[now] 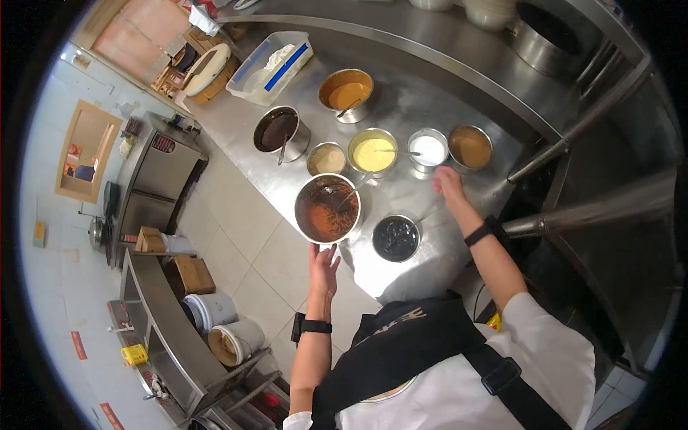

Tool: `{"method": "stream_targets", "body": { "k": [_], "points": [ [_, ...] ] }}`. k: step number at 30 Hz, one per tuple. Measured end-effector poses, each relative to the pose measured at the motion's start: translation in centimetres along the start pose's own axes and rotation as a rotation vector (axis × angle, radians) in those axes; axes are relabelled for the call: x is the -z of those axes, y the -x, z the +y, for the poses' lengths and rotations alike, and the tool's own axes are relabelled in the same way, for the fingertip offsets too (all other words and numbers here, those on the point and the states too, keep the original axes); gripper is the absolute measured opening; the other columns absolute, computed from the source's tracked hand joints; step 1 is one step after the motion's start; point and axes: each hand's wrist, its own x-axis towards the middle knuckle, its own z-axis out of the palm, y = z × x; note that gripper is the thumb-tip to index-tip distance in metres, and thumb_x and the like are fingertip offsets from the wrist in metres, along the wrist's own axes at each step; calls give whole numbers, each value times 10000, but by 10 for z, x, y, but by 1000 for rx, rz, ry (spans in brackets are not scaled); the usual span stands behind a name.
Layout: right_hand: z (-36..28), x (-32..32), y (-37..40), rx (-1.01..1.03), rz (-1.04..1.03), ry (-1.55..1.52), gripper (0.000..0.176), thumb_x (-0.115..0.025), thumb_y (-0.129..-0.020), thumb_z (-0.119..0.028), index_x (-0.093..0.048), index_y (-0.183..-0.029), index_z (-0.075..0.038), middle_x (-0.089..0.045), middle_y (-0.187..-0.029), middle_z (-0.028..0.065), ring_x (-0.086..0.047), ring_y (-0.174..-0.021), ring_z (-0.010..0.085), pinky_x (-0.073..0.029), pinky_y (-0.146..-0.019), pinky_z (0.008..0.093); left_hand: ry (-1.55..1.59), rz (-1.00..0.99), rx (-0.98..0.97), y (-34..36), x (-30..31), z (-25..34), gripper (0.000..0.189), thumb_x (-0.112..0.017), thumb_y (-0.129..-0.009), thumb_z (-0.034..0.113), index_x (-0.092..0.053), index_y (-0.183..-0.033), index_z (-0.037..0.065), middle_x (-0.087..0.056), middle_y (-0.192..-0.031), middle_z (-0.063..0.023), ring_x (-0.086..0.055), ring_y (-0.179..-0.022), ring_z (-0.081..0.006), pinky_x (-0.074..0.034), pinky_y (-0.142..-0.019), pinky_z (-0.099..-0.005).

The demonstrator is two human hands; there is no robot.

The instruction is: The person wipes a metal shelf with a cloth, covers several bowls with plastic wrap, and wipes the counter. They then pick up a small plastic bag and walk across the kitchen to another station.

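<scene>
My left hand [324, 274] is at the near side of a steel pot [298, 223] of red-orange powder and dark paste. Its fingers are stretched up, the tips at the pot's outer wall; a spoon leans inside that pot. My right hand [449, 184] is closed, fingers curled, just in front of a steel cup of white powder [430, 149] and a pot of brown sauce [471, 147]. Whatever it may hold is hidden. Between my hands stands a bowl of glossy black liquid [395, 239] with a spoon. Behind are a yellow powder bowl [373, 153] and a beige powder cup [327, 160].
A dark-sauce pot [279, 131], an orange-brown sauce pot [347, 93] and a plastic tub [247, 82] stand farther back on the steel table [423, 86]. A raised shelf [401, 39] runs behind. Metal pipes [595, 208] are at right; buckets [236, 342] and a sink counter lie left.
</scene>
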Motion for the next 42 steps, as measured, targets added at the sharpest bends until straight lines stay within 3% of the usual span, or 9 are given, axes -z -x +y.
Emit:
{"method": "stream_targets", "body": {
  "k": [3,5,15,18,21,28,34,39,42],
  "points": [
    [-6,-17,-33,-172,76,-14,239,-456,-769,-69,-514,-959,63,-547,-675,61,-565,-617,144,-432,-465,246,-47,-15,8,5,-6,-1,649,-400,-801,135,-52,-1349,136,-107,-1399,-34,-309,-1203,-236,-256,-952,-407],
    [1,-17,-51,-247,119,51,311,-449,-766,-59,-432,-1026,111,-540,-893,157,-587,-766,215,-501,-509,282,-124,-13,23,13,-5,-12,643,-377,-803,115,-38,-1349,118,-124,-1399,-49,-310,-1204,-248,-253,-957,-418],
    [-17,-16,-55,-205,332,-369,253,-430,-722,47,-395,-963,115,-481,-912,181,-570,-765,290,-558,-621,320,-98,3,288,90,29,-59,440,-385,-834,138,-322,-1254,26,-402,-1252,-102,-429,-1112,-230,-338,-886,-344],
    [-34,-4,-38,-188,172,-456,283,-419,-712,30,-380,-982,103,-448,-992,196,-564,-799,312,-554,-587,302,-117,-20,300,101,38,-65,431,-376,-837,149,-332,-1248,25,-426,-1230,-104,-440,-1094,-223,-343,-871,-337],
    [-59,-2,-14,-20,41,-386,202,-432,-692,24,-406,-881,90,-488,-898,172,-582,-724,297,-540,-571,311,-136,-32,277,102,37,-61,407,-379,-842,169,-361,-1225,32,-452,-1201,-90,-452,-1076,-211,-342,-860,-314],
    [-120,25,123,116,-243,-191,156,-470,-706,-14,-463,-855,31,-527,-822,96,-564,-681,190,-521,-607,337,-189,-187,247,96,20,-56,359,-392,-843,153,-403,-1184,43,-472,-1175,-65,-467,-1058,-191,-354,-836,-300],
    [-143,106,258,-3,-414,30,141,-503,-732,-36,-529,-862,12,-557,-782,73,-571,-630,136,-517,-534,251,-288,-298,334,90,6,-63,355,-406,-842,174,-413,-1173,47,-485,-1150,-64,-459,-1066,-223,-317,-885,-370],
    [-171,176,348,-118,-193,57,278,-490,-752,-49,-522,-1022,9,-575,-817,60,-574,-675,121,-516,-526,248,-340,-351,403,92,-6,-67,331,-422,-840,183,-438,-1139,43,-501,-1124,-69,-462,-1060,-235,-306,-903,-406],
    [-183,224,375,-42,-40,-79,259,-497,-736,-40,-510,-988,20,-597,-823,112,-615,-649,179,-540,-529,278,-351,-339,424,94,-13,-71,315,-427,-838,182,-451,-1120,43,-509,-1111,-73,-470,-1054,-228,-314,-896,-391]
  ]
}}
